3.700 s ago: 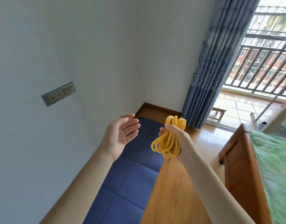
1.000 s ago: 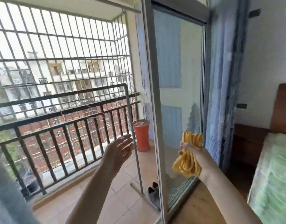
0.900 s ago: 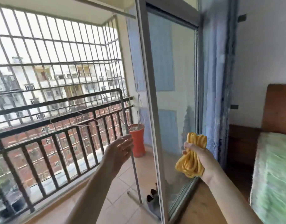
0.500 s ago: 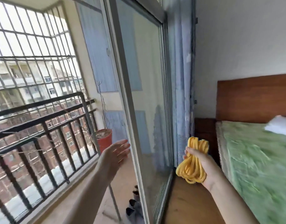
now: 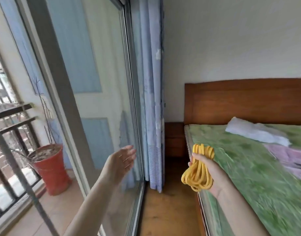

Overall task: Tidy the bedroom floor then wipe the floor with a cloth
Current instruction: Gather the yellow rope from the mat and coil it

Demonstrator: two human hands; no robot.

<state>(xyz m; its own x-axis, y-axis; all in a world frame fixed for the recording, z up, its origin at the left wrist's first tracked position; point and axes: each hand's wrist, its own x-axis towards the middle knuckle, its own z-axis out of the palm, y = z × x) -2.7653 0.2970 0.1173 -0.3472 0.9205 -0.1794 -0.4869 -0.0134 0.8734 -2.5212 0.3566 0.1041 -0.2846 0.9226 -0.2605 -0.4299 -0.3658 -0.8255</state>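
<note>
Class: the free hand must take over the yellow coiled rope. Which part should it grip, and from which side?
Grip the bunched strands above the right hand, where the yellow coiled rope stands clear. The left hand should come from the left: the lower loops dangle loose.

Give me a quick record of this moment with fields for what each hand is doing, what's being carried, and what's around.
left hand: left hand open, fingers straight, holding nothing, raised near the sliding glass door
right hand: right hand grips a coiled yellow rope
right side: bed with green cover, white pillow, wooden headboard
ahead: blue curtain, wooden floor
outside: red flowerpot on the balcony
</note>
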